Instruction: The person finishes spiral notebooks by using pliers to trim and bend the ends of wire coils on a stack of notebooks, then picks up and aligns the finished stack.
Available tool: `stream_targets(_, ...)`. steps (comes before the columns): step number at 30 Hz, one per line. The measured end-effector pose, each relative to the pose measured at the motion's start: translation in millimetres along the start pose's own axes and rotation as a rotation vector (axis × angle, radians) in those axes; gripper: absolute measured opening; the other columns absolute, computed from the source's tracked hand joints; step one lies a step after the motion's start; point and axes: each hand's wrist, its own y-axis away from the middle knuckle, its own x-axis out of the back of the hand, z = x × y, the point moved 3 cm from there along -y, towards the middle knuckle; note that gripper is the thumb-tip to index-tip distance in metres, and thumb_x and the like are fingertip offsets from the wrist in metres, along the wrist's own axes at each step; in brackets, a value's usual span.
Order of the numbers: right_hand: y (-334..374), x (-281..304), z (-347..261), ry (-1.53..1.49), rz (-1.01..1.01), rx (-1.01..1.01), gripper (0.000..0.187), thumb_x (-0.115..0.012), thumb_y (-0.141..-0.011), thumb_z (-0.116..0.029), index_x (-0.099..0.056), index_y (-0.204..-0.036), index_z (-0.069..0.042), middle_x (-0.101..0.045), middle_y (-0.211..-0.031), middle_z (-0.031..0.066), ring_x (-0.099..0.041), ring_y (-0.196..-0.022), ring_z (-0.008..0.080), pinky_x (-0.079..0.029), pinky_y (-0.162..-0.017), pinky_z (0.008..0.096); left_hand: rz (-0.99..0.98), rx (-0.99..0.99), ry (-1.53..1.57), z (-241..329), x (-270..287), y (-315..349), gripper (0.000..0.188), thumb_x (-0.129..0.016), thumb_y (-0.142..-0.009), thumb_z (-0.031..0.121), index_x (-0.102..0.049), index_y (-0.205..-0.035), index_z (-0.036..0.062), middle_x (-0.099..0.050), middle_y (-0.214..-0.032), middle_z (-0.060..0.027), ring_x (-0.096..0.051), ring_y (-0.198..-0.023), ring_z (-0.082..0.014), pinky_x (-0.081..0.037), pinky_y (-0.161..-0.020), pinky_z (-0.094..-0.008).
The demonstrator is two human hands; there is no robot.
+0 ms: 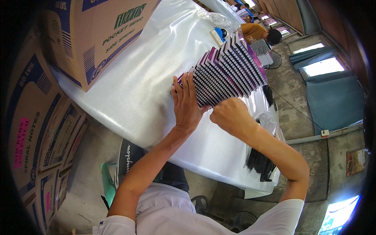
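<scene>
A tall stack of spiral notebooks (pixel 225 72) with purple-edged covers and black wire bindings stands on the white-covered table. Its bound edges face me, and its layers are staggered. My left hand (pixel 185 103) lies against the stack's left near corner, fingers stretched out along it and thumb toward the near bottom edge. Close by on the right, my right hand (pixel 232 115) is closed, with its knuckles up, at the near lower edge of the stack. Its fingertips are hidden, so whatever they pinch cannot be made out.
A large cardboard box (pixel 105 39) stands on the table (pixel 133 78) at the left. More cartons (pixel 58 137) are piled on the floor beside it. Black binding coils (pixel 260 164) lie at the table's right edge. Beyond the stack, a person in a brown shirt (pixel 252 32) sits near more notebooks (pixel 261 51).
</scene>
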Motion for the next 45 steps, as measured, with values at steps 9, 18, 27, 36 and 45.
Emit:
stream_targets(9, 58.3, -20.9, 26.5, -0.130, 0.458, -0.103, 0.031, -0.060, -0.081, -0.013, -0.062, -0.111, -0.007, -0.057, -0.104, 0.0049, -0.054, -0.099, 0.0182, -0.042, -0.086, 0.0366, -0.043, 0.040, 0.095, 1.8, 0.3, -2.1, 0.126, -0.090, -0.055, 0.036, -0.012, -0.149, 0.0029, -0.012, -0.154, -0.0264, -0.008, -0.143, -0.0479, -0.016, -0.112, -0.0630)
stream_targets(18, 58.7, -34.1, 24.2, 0.028, 0.563, -0.015, 0.037, -0.058, -0.083, -0.014, -0.058, -0.119, -0.010, -0.055, -0.111, 0.0039, -0.052, -0.107, 0.0164, -0.042, -0.092, 0.0364, -0.039, 0.059, 0.075, 0.6, -4.7, -5.4, 0.130, -0.090, -0.054, 0.039, -0.010, -0.150, 0.0023, -0.009, -0.155, -0.0259, -0.006, -0.145, -0.0458, -0.016, -0.113, -0.0622)
stream_targets(27, 53.6, -51.1, -12.3, -0.131, 0.176, -0.317, 0.027, -0.059, -0.084, -0.015, -0.062, -0.105, 0.001, -0.060, -0.098, 0.0119, -0.057, -0.095, 0.0242, -0.046, -0.082, 0.0353, -0.054, 0.070, 0.068, 4.4, -2.3, -4.2, 0.129, -0.090, -0.056, 0.037, -0.009, -0.150, 0.0015, -0.008, -0.155, -0.0257, -0.004, -0.145, -0.0457, -0.016, -0.114, -0.0612)
stream_targets(36, 71.6, -25.4, 27.9, -0.055, 0.573, -0.152, 0.036, -0.065, -0.081, -0.020, -0.059, -0.115, -0.011, -0.054, -0.106, 0.0049, -0.052, -0.104, 0.0191, -0.041, -0.093, 0.0377, -0.007, 0.062, 0.091, 3.6, -2.9, -8.5, 0.129, -0.089, -0.056, 0.041, -0.009, -0.150, 0.0013, -0.008, -0.155, -0.0272, -0.005, -0.144, -0.0480, -0.017, -0.113, -0.0616)
stream_targets(45, 61.4, -33.6, 30.2, -0.047, 0.497, -0.063, 0.028, -0.059, -0.081, -0.016, -0.062, -0.107, -0.007, -0.060, -0.102, 0.0066, -0.057, -0.099, 0.0205, -0.046, -0.084, 0.0332, -0.012, 0.059, 0.067, 7.4, -1.1, -10.3, 0.130, -0.089, -0.055, 0.042, -0.010, -0.150, 0.0024, -0.011, -0.154, -0.0263, -0.007, -0.143, -0.0482, -0.020, -0.112, -0.0618)
